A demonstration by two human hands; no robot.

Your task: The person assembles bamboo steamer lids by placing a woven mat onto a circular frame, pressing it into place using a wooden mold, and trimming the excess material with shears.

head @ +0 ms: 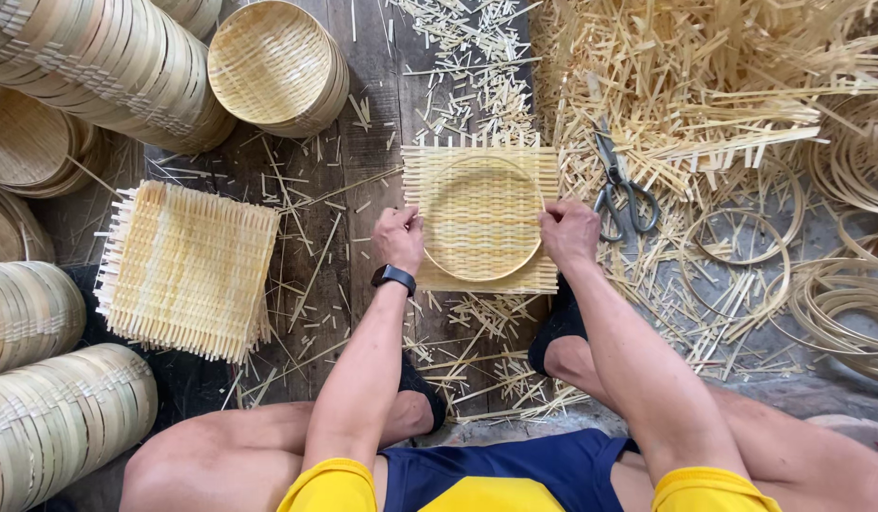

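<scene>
A person sits on a wooden plank floor (363, 104), seen from above. Between the feet lies a square woven bamboo mat (480, 218) with a round bamboo hoop (483, 276) pressed onto it. The left hand (399, 237) is clenched on the mat's left edge; the right hand (569, 233) grips the hoop's right side. Scissors (621, 190) lie just beside the right hand. A stack of woven mats (188, 270) sits well to the left, finished round trays (278, 64) near the top-left corner, loose hoops (841, 294) at the right edge.
</scene>
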